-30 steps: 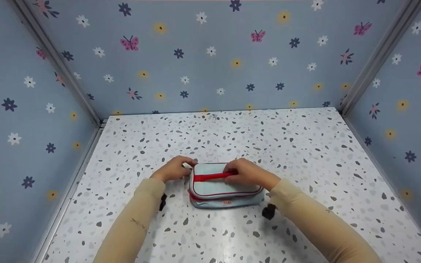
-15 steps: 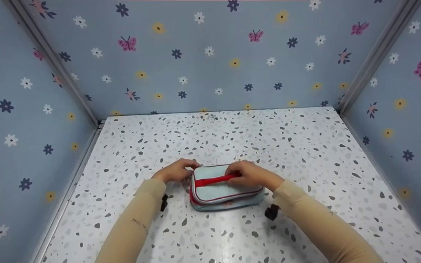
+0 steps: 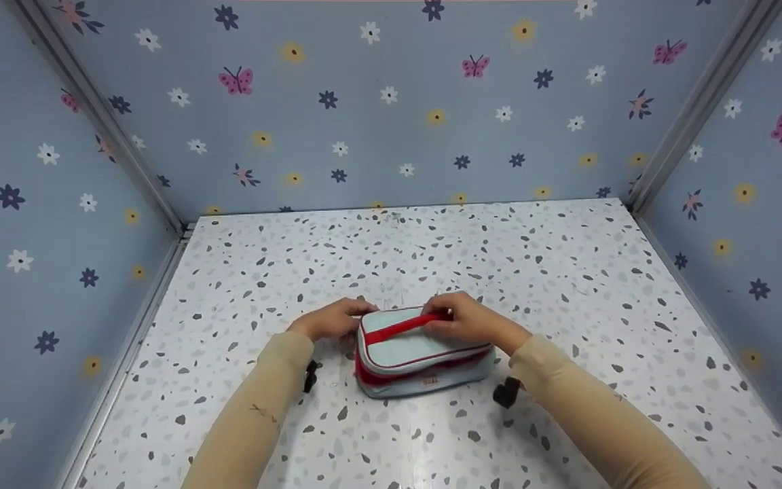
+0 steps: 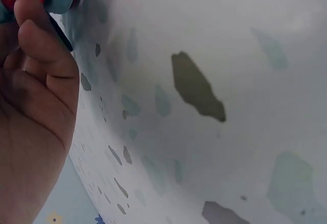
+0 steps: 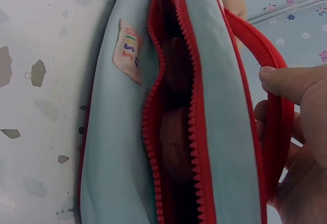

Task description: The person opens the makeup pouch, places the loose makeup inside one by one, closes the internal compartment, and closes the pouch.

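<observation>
A light-blue zip bag (image 3: 404,354) with red trim stands on the speckled tabletop. My right hand (image 3: 469,322) grips its red carry handle (image 3: 394,329), thumb and fingers curled round the strap in the right wrist view. The red zip (image 5: 193,124) gapes along the front beneath the tilted lid. Inside the dark gap show rounded reddish-brown things (image 5: 176,142), mostly hidden. At the bag's left end, my left hand (image 3: 328,322) pinches the edge by the zip. Its curled fingers reach the red teeth in the left wrist view, and a dark strip (image 4: 61,32) shows beside them.
The white speckled table (image 3: 391,258) is bounded by blue flowered panels (image 3: 377,136) at the back and both sides. Metal posts (image 3: 703,102) mark the corners. Black wrist-worn parts (image 3: 506,392) show below each cuff.
The lid has risen at the front, so the gap along the zip is wider. The bag has turned slightly, and my right hand has drawn the handle up and back.
</observation>
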`<state>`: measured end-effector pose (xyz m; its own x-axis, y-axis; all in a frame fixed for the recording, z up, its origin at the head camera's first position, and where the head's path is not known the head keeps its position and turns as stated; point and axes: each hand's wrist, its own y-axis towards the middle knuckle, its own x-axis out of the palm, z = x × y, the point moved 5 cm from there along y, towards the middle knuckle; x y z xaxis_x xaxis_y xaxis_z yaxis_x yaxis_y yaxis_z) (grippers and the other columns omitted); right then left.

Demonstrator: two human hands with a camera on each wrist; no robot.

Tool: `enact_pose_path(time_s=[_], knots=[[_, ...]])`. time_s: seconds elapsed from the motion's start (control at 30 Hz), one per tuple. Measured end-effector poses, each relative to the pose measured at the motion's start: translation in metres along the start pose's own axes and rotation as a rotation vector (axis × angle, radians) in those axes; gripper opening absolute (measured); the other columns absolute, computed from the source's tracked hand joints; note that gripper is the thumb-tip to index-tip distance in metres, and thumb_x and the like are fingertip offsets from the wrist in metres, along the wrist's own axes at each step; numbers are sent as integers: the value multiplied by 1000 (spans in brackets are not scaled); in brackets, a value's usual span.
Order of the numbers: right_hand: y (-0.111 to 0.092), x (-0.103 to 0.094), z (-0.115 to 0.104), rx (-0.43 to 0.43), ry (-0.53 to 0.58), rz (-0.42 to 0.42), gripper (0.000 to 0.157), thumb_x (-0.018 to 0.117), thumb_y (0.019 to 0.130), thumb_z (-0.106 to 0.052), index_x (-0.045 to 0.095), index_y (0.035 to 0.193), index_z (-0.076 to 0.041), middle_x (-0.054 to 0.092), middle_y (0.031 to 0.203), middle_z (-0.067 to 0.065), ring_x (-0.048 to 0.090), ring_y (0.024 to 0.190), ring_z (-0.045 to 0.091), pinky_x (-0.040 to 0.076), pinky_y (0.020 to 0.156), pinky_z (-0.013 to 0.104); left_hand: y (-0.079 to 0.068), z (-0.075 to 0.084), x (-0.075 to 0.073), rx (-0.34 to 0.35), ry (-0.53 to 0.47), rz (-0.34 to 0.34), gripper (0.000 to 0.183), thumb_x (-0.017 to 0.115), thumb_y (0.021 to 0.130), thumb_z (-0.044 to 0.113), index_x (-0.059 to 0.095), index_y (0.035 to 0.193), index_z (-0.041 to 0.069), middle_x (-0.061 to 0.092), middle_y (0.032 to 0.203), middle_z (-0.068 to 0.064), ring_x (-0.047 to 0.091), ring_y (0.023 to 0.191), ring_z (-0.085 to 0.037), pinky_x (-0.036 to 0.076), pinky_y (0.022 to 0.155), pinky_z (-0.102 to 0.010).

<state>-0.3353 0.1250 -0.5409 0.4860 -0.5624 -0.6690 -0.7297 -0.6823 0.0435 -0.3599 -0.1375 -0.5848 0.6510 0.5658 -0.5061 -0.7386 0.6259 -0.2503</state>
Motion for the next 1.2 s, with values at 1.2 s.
enact_pose_path(time_s=[1.2], knots=[[3, 22, -12, 4, -336, 39, 27, 88, 92, -32, 81, 113, -15, 72, 114, 4, 64, 103, 20, 56, 92, 42, -11, -2, -2, -100, 208, 86, 19, 57, 110, 16, 74, 108, 7, 66, 97, -2, 56, 86, -14, 47, 82, -32]])
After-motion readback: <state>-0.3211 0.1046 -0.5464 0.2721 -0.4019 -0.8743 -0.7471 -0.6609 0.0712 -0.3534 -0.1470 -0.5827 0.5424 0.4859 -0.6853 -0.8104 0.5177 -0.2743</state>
